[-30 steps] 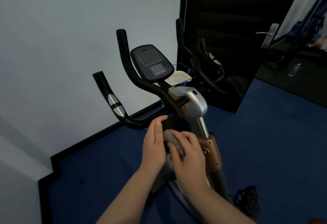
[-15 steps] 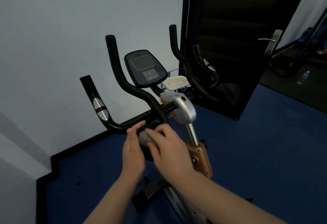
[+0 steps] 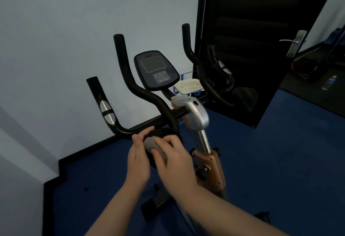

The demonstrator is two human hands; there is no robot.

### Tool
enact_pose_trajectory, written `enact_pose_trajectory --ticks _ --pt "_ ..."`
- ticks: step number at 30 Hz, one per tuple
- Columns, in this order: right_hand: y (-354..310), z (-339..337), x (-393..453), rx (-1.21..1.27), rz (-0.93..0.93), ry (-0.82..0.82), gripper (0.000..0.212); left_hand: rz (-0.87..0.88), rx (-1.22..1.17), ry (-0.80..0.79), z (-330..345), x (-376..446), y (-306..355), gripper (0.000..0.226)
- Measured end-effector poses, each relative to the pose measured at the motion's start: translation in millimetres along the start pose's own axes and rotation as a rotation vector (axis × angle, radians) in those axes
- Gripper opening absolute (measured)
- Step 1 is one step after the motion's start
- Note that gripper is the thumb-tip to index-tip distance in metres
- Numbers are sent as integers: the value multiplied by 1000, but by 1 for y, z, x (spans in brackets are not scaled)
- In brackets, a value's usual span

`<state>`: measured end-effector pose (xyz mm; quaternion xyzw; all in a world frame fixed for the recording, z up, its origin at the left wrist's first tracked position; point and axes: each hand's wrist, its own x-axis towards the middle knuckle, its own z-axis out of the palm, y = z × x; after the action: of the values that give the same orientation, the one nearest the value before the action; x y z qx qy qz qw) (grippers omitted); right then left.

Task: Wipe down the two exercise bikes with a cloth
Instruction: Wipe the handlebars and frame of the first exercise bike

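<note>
Right now my right hand grips a bunched grey cloth, fingers curled over it, pressing it onto a black pad of the exercise bike just below the handlebar. My left hand lies beside it, fingers fairly straight, resting against the pad's left edge. Behind sits the console, with blue floor below

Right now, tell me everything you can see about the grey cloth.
The grey cloth is small, soft-looking and bunched into a wad. The right hand grips it and presses it on a black padded part of the exercise bike, just below the handlebar. The left hand rests beside it, touching that black part.
</note>
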<state>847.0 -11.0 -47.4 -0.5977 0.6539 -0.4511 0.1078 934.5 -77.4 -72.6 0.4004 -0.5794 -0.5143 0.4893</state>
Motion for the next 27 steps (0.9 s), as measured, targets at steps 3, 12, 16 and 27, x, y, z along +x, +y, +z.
enact_pose_trajectory --ticks 3,12,16,27 --pt "8 -16 -12 99 60 -88 30 -37 17 -27 -3 1 1 53" --pt "12 -46 43 106 38 276 32 -22 38 -40 -1 1 5 38" --pt "23 -58 55 -26 -69 357 33 -32 78 -89 -6 4 7 31" --pt "47 -34 26 373 252 -51 17 -81 622 -181 -1 30 31 21"
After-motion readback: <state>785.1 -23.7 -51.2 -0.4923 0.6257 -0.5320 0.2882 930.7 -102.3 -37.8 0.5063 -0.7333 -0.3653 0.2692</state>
